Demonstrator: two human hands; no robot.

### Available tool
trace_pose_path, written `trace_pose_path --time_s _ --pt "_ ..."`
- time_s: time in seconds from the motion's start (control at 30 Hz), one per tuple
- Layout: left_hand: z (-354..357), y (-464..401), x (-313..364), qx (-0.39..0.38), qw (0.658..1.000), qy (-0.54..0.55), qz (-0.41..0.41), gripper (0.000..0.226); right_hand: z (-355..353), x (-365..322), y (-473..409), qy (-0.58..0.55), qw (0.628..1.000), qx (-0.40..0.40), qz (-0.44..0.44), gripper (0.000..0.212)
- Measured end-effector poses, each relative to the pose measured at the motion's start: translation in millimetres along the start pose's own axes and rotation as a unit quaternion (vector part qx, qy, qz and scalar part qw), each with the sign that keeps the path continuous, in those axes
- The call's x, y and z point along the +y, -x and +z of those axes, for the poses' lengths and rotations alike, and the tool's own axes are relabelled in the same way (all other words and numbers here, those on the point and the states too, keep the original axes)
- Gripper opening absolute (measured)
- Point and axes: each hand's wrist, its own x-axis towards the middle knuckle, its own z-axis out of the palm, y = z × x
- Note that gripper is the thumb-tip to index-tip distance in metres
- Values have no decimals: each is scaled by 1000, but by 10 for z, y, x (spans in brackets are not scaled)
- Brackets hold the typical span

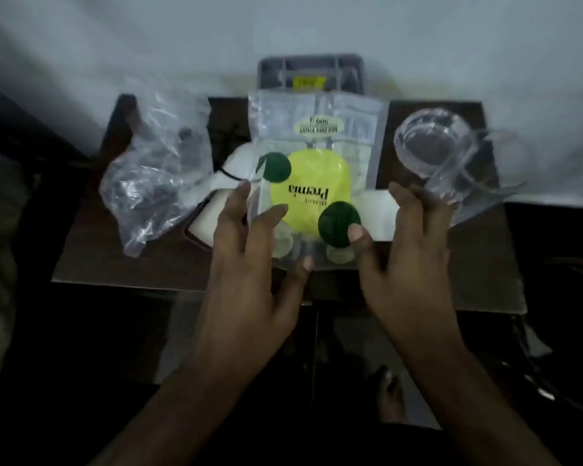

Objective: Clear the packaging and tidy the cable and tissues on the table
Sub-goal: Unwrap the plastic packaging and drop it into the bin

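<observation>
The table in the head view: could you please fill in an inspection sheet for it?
Surface: dark table, crowded.
Job's things: Premia pouch, flat, centre; crumpled clear bag, left; white tissues under the pouch.
Clutter: clear round container, right; grey tray behind.
Hands: left hand fingers on the pouch; right hand thumb on its lower edge.
Cables: black cable beside the pouch.
Surroundings: pale wall.
</observation>
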Motion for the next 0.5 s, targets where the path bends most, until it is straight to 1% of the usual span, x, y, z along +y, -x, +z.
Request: trace_pose_path --time_s 0.03,0.1,0.2,0.27,0.37,0.5 --pt "-60 51 43 17 1000 8 16 54 -60 -44 73 -13 1000 9 -13 58" --pt "-151 103 106 8 1000 11 6 60 -131 -82 153 -18 1000 -7 -24 55" --pt "-233 133 209 -32 998 19 -59 81 -170 -149 252 -12 999 -28 -9 52" --pt "-276 102 260 -49 996 27 -70 89 -168 -207 257 -31 999 -40 -4 54" --pt "-274 33 227 -53 995 41 -67 87 -128 -225 215 -39 997 -59 12 58" --pt "-173 -106 113 -35 986 87 -134 82 -36 -214 128 -54 995 -77 39 71"
